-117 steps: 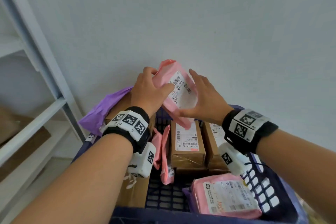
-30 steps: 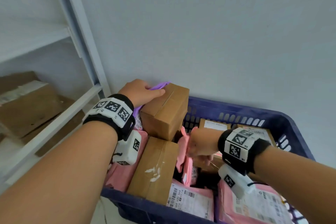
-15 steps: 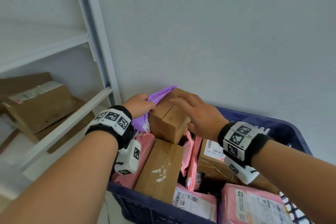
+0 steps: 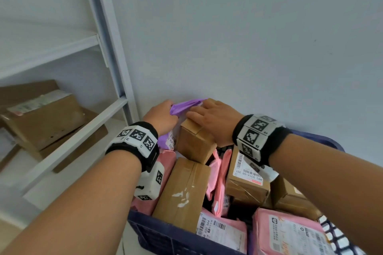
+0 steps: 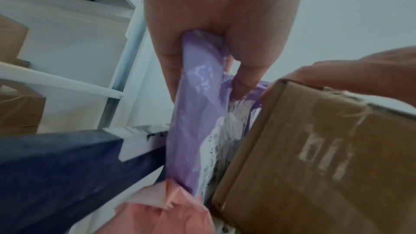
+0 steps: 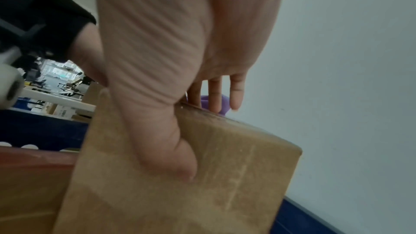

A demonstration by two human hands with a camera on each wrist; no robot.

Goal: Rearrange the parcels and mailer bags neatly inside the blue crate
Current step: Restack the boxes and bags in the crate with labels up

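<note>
Wall behind crate [image 4: 165, 238] | left hand [image 4: 160, 117] pinched purple mailer [image 4: 187, 104], likely to free it | right hand [image 4: 211, 118] clasped box [image 4: 194, 143], steadying it

The blue crate [image 4: 157, 236] is packed nearly wall to wall, so little room is left inside it. At its far left corner the purple mailer bag [image 4: 184, 106] stands wedged between the crate wall and the raised small cardboard box [image 4: 194, 143], with the left hand [image 4: 160, 117] and right hand [image 4: 213, 120] crowding that corner. A long cardboard box [image 4: 182, 190] and 2 upright pink mailers [image 4: 219, 180] fill the middle; only a dark narrow slot [image 4: 240, 207] shows between them and the labelled box [image 4: 246, 180]. The wall [image 4: 248, 37] stands close behind the crate, and the white shelf upright [image 4: 107, 37] stands to the left. Above the parcels the way is open.
</note>
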